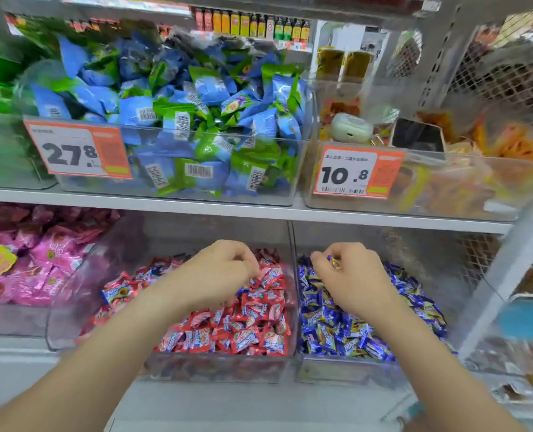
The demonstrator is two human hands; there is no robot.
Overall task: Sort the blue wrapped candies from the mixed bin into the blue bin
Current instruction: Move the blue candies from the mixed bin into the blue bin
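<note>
Shop shelves fill the view, with three clear bins in a row on the low shelf. The mixed bin sits at 6 o'clock, full of red candies with a few blue ones, like one at its 9 o'clock side. The blue bin touches it on the 3 o'clock side and holds a pile too big to count. A bin of pink sweets is at 8 o'clock. Two hands reach in. The right hand hangs over the blue bin and pinches one blue wrapped candy between its fingertips, at the hand's 11 o'clock edge, above the pile. The left hand is over the mixed bin with its fingers curled down into the red candies; their tips are hidden, so it cannot be told if they hold anything. Up at 12 o'clock, two orange price tags show, one reading 27.8 and one reading 10.8.
</note>
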